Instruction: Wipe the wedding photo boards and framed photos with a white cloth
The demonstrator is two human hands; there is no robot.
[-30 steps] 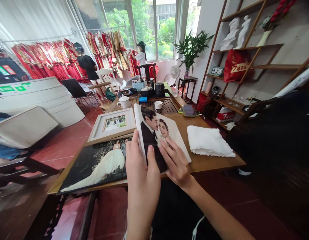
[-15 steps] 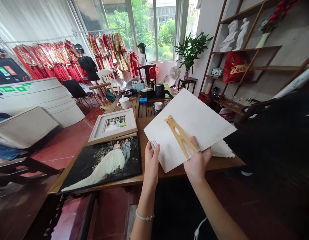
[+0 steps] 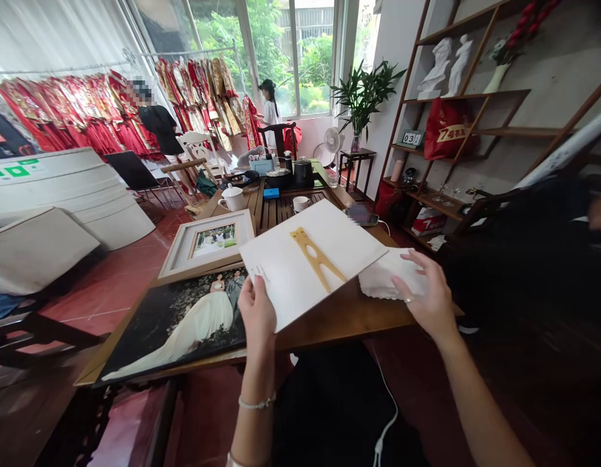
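Observation:
My left hand grips the lower left corner of a flat white panel, with the thumb on its face. The panel is tilted above the table. On its face is a yellowish, wood-coloured cat-shaped piece with two long legs; small dark print shows near the left corner. My right hand, fingers apart, is over a white cloth with a scalloped edge, to the panel's right. Whether its fingertips touch the cloth I cannot tell. Left of the panel lie a dark wedding photo print and a pale framed photo.
The wooden table carries a white lidded cup, a small white cup, a blue box and dark pots. A shelf rack stands right. Part of another person shows at far right; two people stand by hanging red garments.
My right hand has let go of the panel and moved right to the white cloth. The panel, in my left hand, has shifted left and sits flatter. The view has turned slightly right.

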